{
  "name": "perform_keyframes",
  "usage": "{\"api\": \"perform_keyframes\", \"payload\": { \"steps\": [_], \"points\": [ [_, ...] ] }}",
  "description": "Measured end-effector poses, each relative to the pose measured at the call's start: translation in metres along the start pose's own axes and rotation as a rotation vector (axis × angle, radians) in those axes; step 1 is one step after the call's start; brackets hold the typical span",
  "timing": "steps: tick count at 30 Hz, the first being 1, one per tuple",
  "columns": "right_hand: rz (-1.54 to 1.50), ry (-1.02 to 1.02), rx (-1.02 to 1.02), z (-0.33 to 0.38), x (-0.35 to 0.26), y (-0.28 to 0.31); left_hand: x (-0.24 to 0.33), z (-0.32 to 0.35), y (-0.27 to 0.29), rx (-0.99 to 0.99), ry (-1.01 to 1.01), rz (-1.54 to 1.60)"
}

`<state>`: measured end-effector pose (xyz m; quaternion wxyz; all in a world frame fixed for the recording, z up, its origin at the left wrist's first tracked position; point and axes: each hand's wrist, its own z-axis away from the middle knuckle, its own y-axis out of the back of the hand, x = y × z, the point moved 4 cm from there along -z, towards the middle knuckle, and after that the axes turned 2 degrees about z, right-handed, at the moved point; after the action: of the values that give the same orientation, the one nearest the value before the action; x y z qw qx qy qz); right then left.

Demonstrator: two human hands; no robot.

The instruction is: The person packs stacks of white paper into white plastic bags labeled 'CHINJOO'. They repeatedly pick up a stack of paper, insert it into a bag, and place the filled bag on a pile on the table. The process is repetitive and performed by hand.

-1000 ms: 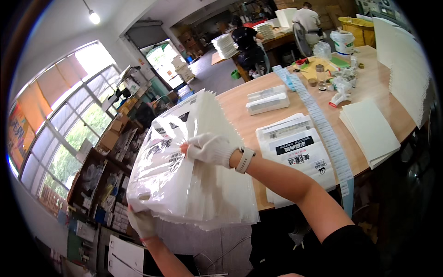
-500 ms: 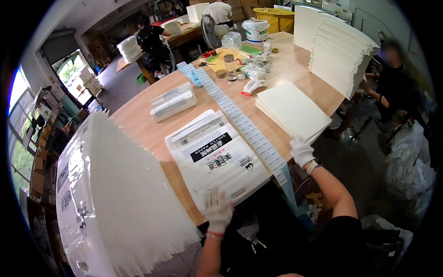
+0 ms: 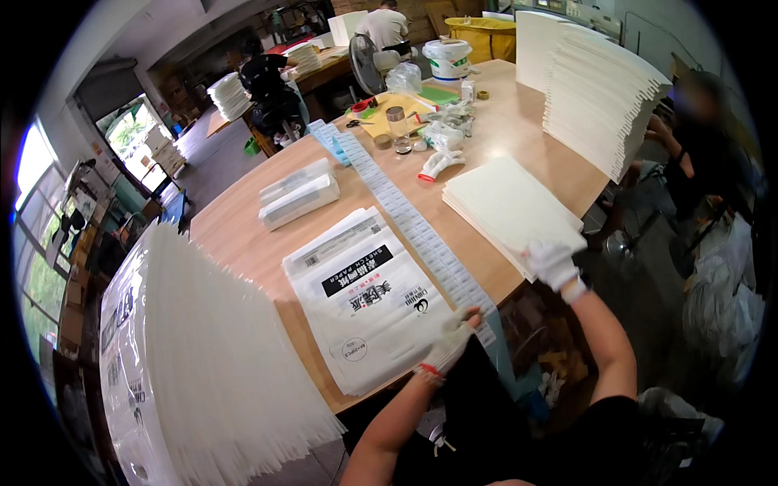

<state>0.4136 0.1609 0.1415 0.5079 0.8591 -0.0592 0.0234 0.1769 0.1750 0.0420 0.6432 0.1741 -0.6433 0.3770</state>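
Observation:
My left hand (image 3: 452,340), in a white glove with bare fingertips, is at the near end of a long strip of printed labels (image 3: 413,227). Its fingers are drawn together; whether they pinch a label is too small to tell. Just left of it lies a pile of white printed plastic bags (image 3: 369,324). My gloved right hand (image 3: 554,264) is closed on the near corner of a low stack of cream paper sheets (image 3: 510,202); blur softens its fingers.
A tall heap of plastic-wrapped paper (image 3: 219,356) fills the left side. Folded plastic packs (image 3: 298,194) lie behind the bags. A loose glove (image 3: 442,164), a glass jar (image 3: 399,130) and a white bucket (image 3: 447,61) stand farther back. A tall paper stack (image 3: 596,97) rises at right, beside a seated person (image 3: 701,154).
My left hand has moved right, from the bags' near left corner to the label strip. My right hand has shifted slightly right and farther onto the paper stack, whose sheets look more spread.

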Motion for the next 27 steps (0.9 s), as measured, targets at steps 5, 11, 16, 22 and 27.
{"api": "perform_keyframes", "payload": {
  "steps": [5,11,16,22,27],
  "points": [
    [-0.507,0.496,-0.181,0.05,-0.089,0.092,-0.05,-0.01,-0.033,0.107,0.445,0.705],
    [-1.69,-0.924,-0.449,0.182,0.006,-0.058,0.029,0.055,-0.016,0.006,0.437,-0.623],
    [-1.427,-0.681,-0.248,0.191,-0.157,-0.052,-0.022,0.111,-0.069,0.309,-0.256,-1.339],
    [-1.536,-0.908,-0.089,0.153,-0.146,-0.013,0.051,0.11,0.031,0.467,0.014,-1.027],
    [-1.23,-0.457,-0.041,0.147,-0.117,0.024,0.008,0.09,0.132,0.459,-0.303,-1.294]
  ]
}}
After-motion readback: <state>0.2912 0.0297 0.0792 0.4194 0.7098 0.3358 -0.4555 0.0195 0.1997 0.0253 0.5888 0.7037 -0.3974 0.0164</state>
